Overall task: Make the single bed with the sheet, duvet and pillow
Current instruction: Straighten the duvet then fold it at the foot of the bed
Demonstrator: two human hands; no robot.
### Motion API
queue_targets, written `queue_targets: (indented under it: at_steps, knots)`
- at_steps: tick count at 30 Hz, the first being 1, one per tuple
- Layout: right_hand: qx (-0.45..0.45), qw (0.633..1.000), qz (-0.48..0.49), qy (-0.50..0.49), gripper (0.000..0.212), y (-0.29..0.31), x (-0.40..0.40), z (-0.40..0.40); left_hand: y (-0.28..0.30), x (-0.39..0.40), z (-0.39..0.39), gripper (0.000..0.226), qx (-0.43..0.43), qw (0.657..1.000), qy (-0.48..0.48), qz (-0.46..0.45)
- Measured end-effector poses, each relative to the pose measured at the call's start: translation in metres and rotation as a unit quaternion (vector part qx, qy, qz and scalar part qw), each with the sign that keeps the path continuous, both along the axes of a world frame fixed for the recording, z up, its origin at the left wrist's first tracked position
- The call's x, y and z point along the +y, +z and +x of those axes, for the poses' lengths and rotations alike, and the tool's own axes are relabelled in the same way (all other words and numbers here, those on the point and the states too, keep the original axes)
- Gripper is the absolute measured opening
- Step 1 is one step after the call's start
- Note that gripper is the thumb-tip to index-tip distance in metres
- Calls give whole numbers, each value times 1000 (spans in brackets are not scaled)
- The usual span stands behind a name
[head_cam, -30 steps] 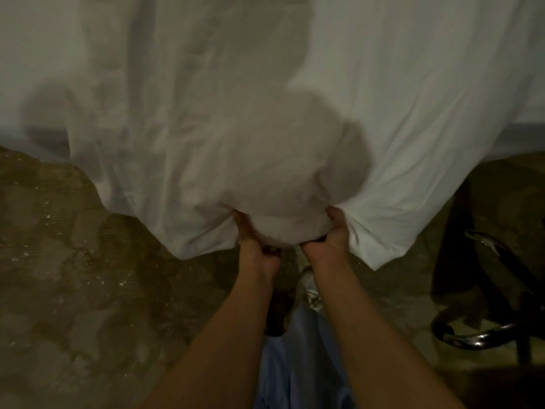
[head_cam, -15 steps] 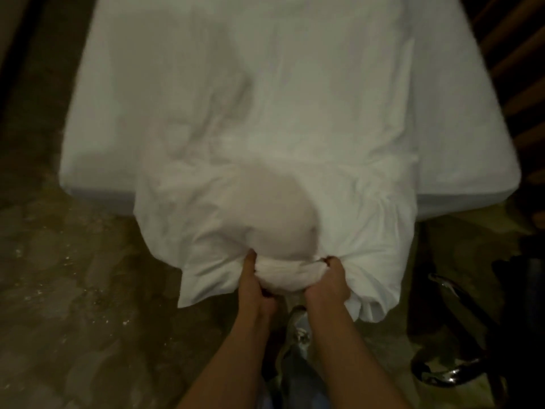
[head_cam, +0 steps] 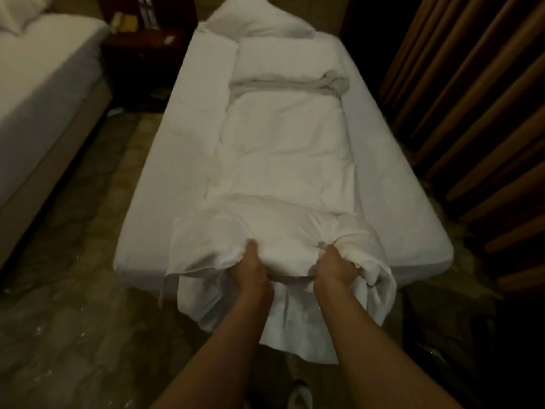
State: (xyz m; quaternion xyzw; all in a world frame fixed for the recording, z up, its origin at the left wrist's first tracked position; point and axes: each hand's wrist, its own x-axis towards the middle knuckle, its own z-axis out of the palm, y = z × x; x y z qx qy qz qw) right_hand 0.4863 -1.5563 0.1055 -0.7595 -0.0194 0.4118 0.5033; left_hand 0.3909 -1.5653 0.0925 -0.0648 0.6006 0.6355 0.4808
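A white duvet (head_cam: 283,149) lies in a narrow, folded strip down the middle of the single bed (head_cam: 182,143), whose mattress is covered in white. Its near end is bunched and hangs over the foot of the bed. My left hand (head_cam: 250,270) and my right hand (head_cam: 333,265) both grip that bunched end, about a hand's width apart. A grey rolled band (head_cam: 289,85) crosses the duvet near the head. A white pillow (head_cam: 256,20) rests at the head end.
A second bed (head_cam: 44,93) with a white cover stands on the left, across a strip of mottled floor (head_cam: 73,290). A dark nightstand (head_cam: 141,45) sits between the beds. Brown slatted panels (head_cam: 472,113) run close along the right side.
The billowing duvet has dropped and settled flat along the bed. My view has lifted from the floor to the whole bed. Both hands keep their grip and have spread slightly apart.
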Motion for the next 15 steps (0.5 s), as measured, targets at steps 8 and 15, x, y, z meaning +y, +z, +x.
queue_targets:
  at_steps: [8,15]
  knots:
    - [-34,994,25,98,43,62,27,8,71,31,-2,45,38,999,-6,-17]
    - [-104,981,5,164,47,88,105,24,101,107,7,48,56,998,-26,-32]
